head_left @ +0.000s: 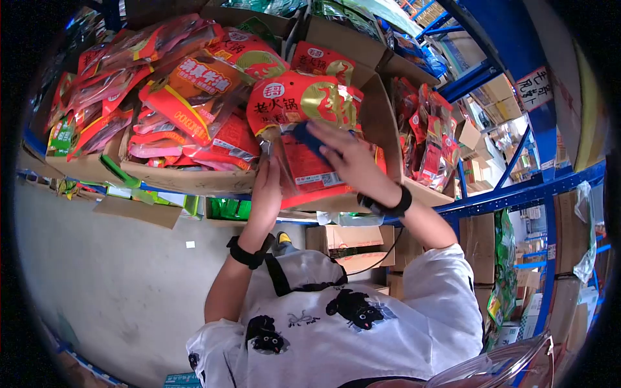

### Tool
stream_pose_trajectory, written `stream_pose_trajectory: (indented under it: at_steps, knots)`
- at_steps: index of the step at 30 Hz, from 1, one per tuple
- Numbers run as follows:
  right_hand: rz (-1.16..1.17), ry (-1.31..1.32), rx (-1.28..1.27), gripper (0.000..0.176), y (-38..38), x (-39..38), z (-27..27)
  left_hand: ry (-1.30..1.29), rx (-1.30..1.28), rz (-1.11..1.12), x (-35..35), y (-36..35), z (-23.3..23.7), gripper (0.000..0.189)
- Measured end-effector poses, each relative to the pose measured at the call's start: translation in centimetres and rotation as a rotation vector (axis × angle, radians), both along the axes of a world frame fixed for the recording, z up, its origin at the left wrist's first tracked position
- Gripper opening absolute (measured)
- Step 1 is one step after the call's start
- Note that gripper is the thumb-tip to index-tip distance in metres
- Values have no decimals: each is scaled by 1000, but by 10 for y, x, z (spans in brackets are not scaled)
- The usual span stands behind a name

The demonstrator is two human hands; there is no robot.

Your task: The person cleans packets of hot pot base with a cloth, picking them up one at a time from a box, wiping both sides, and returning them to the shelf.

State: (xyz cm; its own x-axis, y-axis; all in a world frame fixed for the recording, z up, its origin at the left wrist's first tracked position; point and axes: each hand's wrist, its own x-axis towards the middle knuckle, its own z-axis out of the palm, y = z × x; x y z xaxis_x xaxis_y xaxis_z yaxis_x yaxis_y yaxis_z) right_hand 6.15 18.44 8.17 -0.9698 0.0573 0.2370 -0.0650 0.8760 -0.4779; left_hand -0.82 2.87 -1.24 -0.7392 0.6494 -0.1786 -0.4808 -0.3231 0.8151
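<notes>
Red plastic packet (279, 100), one, printed with a gold emblem: lying face-up over the open carton (379, 107) in front of you, long axis running roughly away from your body. Position: your left hand (266, 184) grips its near left edge; your right hand (343, 152) lies over its face, so the packet sits between the two, both in contact. Held in your right hand, fingers bent round it: one dark blue item (305, 137), apparently a cloth, against the packet. White label (317, 179), one, just below your right hand; whether it belongs to the same packet, you cannot tell from here. Surface: cardboard cartons side by side on a blue shelf (517, 192), more red packets (194, 84) heaped to the left. Room: grey floor (129, 271) below, tall blue racking with stacked boxes (495, 97) to the right.
</notes>
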Motion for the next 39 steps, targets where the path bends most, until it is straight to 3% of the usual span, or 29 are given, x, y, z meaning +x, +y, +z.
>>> stream_pose_trajectory:
  at_steps: [2,5,7,9,11,12,14,16,19,20,22,24,28,32,37,39]
  knots:
    - [52,-65,-10,45,-27,18,10,72,102,75,3,7,-7,45]
    - [189,-87,-28,47,-43,42,11,91,17,121,2,6,-11,42]
    - [213,-102,-38,47,-32,49,11,289,-156,72,1,1,-7,41]
    - [124,-18,240,47,-9,51,6,309,-192,90,2,-2,1,41]
    - [-6,70,350,47,15,42,3,328,-230,108,4,-3,4,42]
    - [0,72,350,47,26,37,0,379,-238,124,4,-3,5,42]
    - [-213,31,155,46,38,29,-4,432,-247,145,2,-8,5,42]
    - [-182,68,187,45,33,25,-3,597,-440,103,-5,-19,3,40]
    - [-141,102,233,43,31,21,-1,660,-495,1,-9,-37,17,34]
    - [-129,113,246,42,31,20,-1,651,-504,9,-11,-39,13,34]
    - [-126,50,244,39,35,13,4,363,-291,-196,-19,-38,2,27]
    - [-73,33,299,39,29,2,16,326,-235,-168,-15,-34,-4,22]
    - [115,-99,54,32,-3,-35,38,273,-97,-81,-6,-31,-1,17]
    - [302,-120,12,39,-9,-73,27,141,62,-95,-3,-32,-9,17]
    - [325,-124,140,38,-19,-69,11,58,186,-146,-6,-35,-25,17]
    - [354,-77,375,40,-34,-52,24,34,177,-119,-3,-34,-23,17]
